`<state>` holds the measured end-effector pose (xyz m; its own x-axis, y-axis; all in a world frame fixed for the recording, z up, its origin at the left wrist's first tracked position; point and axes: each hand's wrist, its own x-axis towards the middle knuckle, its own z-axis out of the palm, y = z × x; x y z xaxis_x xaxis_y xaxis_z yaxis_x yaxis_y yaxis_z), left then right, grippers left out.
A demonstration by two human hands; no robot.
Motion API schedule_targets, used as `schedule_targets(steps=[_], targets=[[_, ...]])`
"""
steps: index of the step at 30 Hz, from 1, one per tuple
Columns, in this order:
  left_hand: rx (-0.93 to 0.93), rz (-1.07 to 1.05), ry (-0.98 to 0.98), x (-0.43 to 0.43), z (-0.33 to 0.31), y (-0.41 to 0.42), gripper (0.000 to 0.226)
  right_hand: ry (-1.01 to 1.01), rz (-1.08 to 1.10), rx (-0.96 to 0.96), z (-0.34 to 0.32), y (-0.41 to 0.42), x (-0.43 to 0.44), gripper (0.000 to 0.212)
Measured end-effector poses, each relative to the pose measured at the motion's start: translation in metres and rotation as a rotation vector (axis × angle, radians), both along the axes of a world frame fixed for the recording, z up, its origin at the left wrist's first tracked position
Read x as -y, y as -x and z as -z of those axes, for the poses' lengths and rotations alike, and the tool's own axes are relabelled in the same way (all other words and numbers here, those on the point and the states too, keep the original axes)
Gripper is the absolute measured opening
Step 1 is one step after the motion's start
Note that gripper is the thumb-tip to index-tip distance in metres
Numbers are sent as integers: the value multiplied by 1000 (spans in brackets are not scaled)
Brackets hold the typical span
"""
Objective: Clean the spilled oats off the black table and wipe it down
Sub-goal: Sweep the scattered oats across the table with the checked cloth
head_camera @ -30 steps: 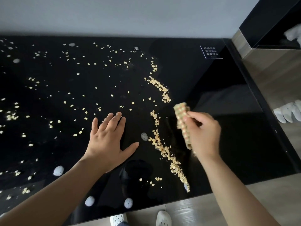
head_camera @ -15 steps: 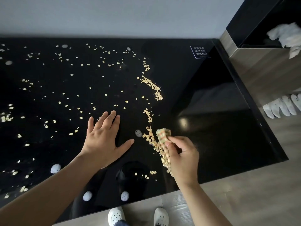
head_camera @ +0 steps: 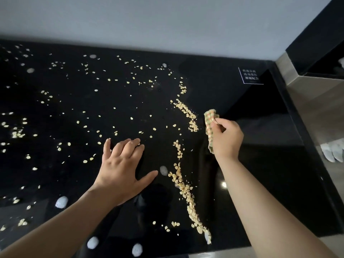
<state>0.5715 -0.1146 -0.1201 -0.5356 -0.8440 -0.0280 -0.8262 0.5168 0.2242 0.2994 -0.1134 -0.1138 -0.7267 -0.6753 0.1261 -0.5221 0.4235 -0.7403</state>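
On the glossy black surface (head_camera: 242,112) oats (head_camera: 183,187) lie scattered and banked in a ragged line, the left hand (head_camera: 121,170) pressed flat with fingers spread, the right hand (head_camera: 226,140) pinching a checked cloth (head_camera: 210,123) beside that line.

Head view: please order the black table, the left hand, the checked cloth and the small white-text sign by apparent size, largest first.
1. black table
2. left hand
3. checked cloth, partly hidden by the right hand
4. sign; close to the cloth's visible size and farther away, so this order is unsure.
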Motion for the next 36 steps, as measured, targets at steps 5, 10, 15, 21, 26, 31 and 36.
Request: schedule_targets(steps=[5,10,15,21,26,31,36], targets=[[-57,-94,21,4,-2,11,66,48,-197,-38,8,-25,3,18],[-171,-201,62,15,-8,17,40,35,-443,76,6,-46,-16,16],[-182,-244,50,24,-8,27,49,93,-354,42,-13,1,21,16],[-146,-275,6,44,-3,42,65,0,-293,19,1,15,66,14],[-104,-287,28,66,-1,41,72,42,-521,-2,6,-21,37,15],[-82,-325,4,88,3,39,80,95,-460,22,-1,-2,54,15],[-49,-321,-1,97,3,46,84,69,-285,-48,-4,41,126,16]])
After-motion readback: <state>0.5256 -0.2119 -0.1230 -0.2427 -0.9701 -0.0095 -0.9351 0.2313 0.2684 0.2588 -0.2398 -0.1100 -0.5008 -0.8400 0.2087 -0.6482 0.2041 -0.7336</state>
